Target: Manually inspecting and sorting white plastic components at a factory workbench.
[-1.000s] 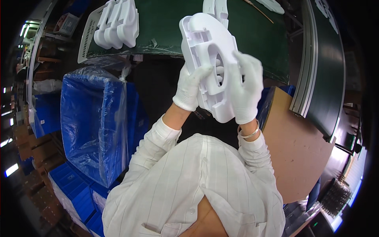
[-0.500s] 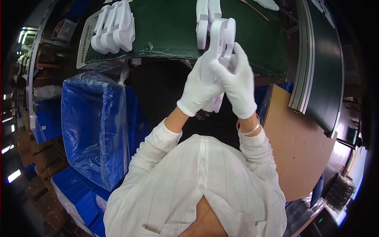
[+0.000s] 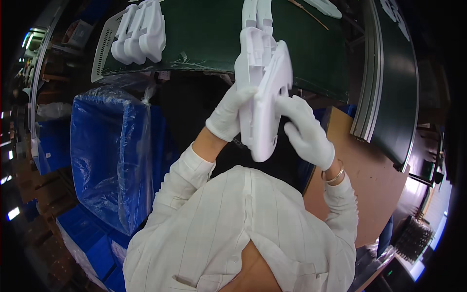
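My left hand (image 3: 231,112), in a white glove, grips a long white moulded plastic part (image 3: 270,104) from its left side, thumb over the top. Pressed against it is a second white plastic part (image 3: 255,51), whose hollow inside with ribs and compartments faces up; the two are held at a slant to each other. My right hand (image 3: 307,134), also gloved, lies just to the right of the parts with its fingers apart. Its fingertips reach the near part's right side, and whether they touch cannot be made out.
More white parts (image 3: 256,13) lie on the green table (image 3: 204,34) beyond my hands. At left stand several white parts (image 3: 140,34) by a white basket (image 3: 100,53). A blue bin (image 3: 104,160) lined with clear plastic is at my left; cardboard (image 3: 362,185) and a dark conveyor (image 3: 396,82) are at right.
The parts have turned and come nearer, now showing one part's hollow inside. My right hand has left its grip and moved right and nearer; my left hand still holds on.
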`<control>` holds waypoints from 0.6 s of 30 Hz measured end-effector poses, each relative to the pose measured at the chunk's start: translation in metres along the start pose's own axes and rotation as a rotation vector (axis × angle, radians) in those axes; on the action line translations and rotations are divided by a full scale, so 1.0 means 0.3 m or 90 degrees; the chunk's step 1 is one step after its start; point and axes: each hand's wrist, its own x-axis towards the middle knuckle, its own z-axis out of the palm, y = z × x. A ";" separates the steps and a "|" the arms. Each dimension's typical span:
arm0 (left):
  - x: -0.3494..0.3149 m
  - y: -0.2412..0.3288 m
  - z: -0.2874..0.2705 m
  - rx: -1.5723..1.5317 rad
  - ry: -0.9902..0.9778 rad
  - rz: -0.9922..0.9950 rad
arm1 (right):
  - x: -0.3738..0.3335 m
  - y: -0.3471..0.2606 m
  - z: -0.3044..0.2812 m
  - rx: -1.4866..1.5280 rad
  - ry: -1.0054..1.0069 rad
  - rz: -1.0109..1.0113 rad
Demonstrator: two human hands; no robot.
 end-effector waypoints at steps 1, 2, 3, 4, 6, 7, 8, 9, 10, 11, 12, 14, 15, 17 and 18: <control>0.002 -0.010 0.006 0.023 0.007 0.015 | -0.015 0.006 0.021 0.143 0.038 0.112; 0.015 -0.038 0.023 0.084 0.024 0.052 | -0.016 0.021 0.033 0.163 0.070 0.170; 0.024 -0.062 0.037 0.147 0.031 0.090 | -0.017 0.034 0.052 0.169 0.090 0.217; 0.043 -0.078 0.046 0.312 0.032 0.128 | -0.010 0.050 0.071 0.365 0.143 0.306; 0.046 -0.108 0.061 0.438 0.023 0.148 | 0.009 0.070 0.110 0.715 0.245 0.349; 0.050 -0.116 0.065 0.445 0.016 0.159 | 0.014 0.074 0.112 0.710 0.286 0.385; 0.054 -0.117 0.063 0.426 0.055 0.154 | 0.019 0.073 0.114 0.724 0.305 0.396; 0.057 -0.115 0.060 0.365 0.085 0.153 | 0.018 0.066 0.106 0.671 0.323 0.383; 0.057 -0.112 0.058 0.203 0.085 0.123 | 0.017 0.055 0.101 0.532 0.348 0.334; 0.066 -0.105 0.052 0.107 0.081 0.106 | 0.006 0.039 0.083 0.376 0.359 0.263; 0.063 -0.097 0.049 0.099 0.092 0.098 | -0.003 0.020 0.071 0.315 0.351 0.218; 0.066 -0.088 0.050 0.105 0.113 0.074 | -0.010 -0.011 0.058 0.174 0.381 0.207; 0.068 -0.085 0.053 0.120 0.117 0.072 | -0.008 -0.020 0.054 0.147 0.350 0.201; 0.069 -0.086 0.066 0.137 0.124 0.074 | 0.003 -0.029 0.067 0.194 0.292 0.182; 0.067 -0.087 0.073 0.140 0.127 0.078 | 0.016 -0.025 0.082 0.164 0.299 0.203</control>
